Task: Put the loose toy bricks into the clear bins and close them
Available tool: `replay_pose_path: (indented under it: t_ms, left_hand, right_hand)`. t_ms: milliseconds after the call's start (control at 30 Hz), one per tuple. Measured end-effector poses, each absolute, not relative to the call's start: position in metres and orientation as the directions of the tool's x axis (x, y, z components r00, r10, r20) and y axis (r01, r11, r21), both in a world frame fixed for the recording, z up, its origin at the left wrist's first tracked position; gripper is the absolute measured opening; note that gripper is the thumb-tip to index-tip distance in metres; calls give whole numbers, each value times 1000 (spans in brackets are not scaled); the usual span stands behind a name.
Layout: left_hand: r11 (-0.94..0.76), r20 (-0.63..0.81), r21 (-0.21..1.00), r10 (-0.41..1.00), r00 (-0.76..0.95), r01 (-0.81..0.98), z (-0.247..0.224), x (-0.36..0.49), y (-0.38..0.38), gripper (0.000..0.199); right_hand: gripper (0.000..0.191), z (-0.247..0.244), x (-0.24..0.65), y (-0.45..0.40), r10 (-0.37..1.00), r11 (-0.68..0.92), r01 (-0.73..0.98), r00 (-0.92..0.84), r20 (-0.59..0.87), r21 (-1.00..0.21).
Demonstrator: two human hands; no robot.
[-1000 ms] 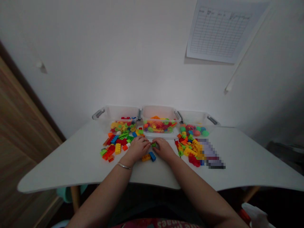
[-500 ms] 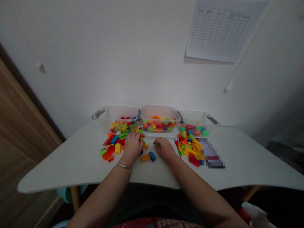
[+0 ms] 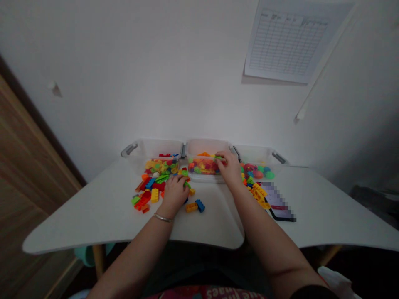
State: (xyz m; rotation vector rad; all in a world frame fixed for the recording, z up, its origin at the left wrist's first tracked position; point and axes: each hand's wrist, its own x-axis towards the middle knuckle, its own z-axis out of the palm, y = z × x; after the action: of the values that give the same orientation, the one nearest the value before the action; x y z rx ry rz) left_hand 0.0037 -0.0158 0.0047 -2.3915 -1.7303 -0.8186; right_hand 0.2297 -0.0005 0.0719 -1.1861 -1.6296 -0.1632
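One green piece (image 3: 220,158) is pinched in the right hand (image 3: 230,166) at the middle bin (image 3: 205,145); a loosened grip could drop it outside; the left hand (image 3: 175,192) curls at the brick pile (image 3: 155,195), its grasp unclear

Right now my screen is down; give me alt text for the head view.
The right hand, holding a small green piece, is at the middle clear bin, while the left hand is at the right side of a loose pile of blocks. Nearer the camera, a yellow block and a blue block lie side by side on the white table.
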Motion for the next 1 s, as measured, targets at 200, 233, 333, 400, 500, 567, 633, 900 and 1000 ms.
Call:
replay_pose_path:
  t_ms: [200,233,333,400,500,567,633,900,1000]
  left_hand:
    - [-339,432,235,876,214,911,5,4,-16,37]
    - [-338,436,233,875,213,912,6,4,-16,37]
    - [-330,453,225,869,202,917,6,4,-17,36]
    - [-310,457,215,870,185,926,7,4,-18,36]
    - [-268,450,194,879,157,944,10,4,-21,35]
    - [-250,441,178,885,150,952,11,4,-22,35]
    - [-238,429,172,892,145,956,11,4,-23,36]
    - [-206,412,151,902,128,967,10,5,-23,35]
    - [-211,439,140,889,130,968,11,4,-23,33]
  right_hand:
    - [23,83,227,24,649,371,815,114,752,-444]
    - [24,82,226,26,656,353,824,120,745,-443]
    - [26,75,225,32,667,300,851,136,732,-432]
    - [26,71,225,33,665,283,868,129,735,-408]
    - [30,69,224,31,683,257,903,82,725,-345]
    - [33,70,224,29,713,236,921,53,699,-310]
    - [34,71,224,27,736,229,924,40,676,-305]
    - [31,70,230,15,635,456,807,0,773,-375]
    - [30,64,225,-2,582,498,797,-16,813,-341]
